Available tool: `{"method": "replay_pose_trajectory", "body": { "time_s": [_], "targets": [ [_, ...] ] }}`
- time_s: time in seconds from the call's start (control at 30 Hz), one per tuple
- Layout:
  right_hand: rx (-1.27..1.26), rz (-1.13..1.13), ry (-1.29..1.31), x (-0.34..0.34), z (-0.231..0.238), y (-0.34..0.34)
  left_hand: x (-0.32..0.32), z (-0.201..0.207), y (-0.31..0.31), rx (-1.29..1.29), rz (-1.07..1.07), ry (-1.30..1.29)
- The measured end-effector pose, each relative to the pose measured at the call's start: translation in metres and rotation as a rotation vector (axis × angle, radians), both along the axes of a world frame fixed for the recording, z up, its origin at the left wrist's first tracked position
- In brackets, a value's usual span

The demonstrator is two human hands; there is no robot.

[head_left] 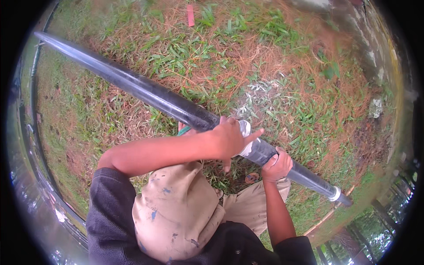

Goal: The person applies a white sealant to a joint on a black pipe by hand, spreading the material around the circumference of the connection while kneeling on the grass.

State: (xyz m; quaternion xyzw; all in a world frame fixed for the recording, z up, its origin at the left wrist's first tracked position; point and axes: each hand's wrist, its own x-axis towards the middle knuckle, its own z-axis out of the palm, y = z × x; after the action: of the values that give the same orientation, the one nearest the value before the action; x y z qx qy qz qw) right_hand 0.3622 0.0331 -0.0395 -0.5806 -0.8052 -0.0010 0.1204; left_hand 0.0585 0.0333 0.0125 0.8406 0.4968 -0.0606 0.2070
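Note:
A long black pipe (150,92) runs slantwise across in front of me, from the far left to the near right, over my bent legs. Around it near the middle is a white band (245,138), smeared-looking at its edges. My left hand (230,138) lies over the pipe at this band. One finger points out along the white and the thumb hangs down, so the hand is open. To the right of the band, my right hand (277,165) has its fingers wrapped round the pipe. A second white ring (337,193) circles the pipe near its right end.
Grass with dry brown needles surrounds me, with a whitish patch (260,95) beyond the band. A red strip (190,16) lies farther off. A thin stick (324,217) is by the pipe's right end. A teal strap (184,130) shows under the pipe.

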Motion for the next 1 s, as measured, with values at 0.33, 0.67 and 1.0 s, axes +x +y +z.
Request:
{"method": "replay_pose_trajectory", "body": {
  "time_s": [0.33,0.67,1.0],
  "targets": [
    [0.01,-0.001,0.003,0.002,-0.001,0.001,-0.01,0.02,0.017,-0.245,-0.019,-0.079],
    [-0.017,0.01,0.026,0.0,0.001,0.01,-0.015,0.021,0.032,-0.237,0.07,-0.143],
    [-0.033,0.003,0.04,-0.003,0.006,0.014,-0.014,-0.016,0.027,-0.223,0.109,-0.253]
  ]
}}
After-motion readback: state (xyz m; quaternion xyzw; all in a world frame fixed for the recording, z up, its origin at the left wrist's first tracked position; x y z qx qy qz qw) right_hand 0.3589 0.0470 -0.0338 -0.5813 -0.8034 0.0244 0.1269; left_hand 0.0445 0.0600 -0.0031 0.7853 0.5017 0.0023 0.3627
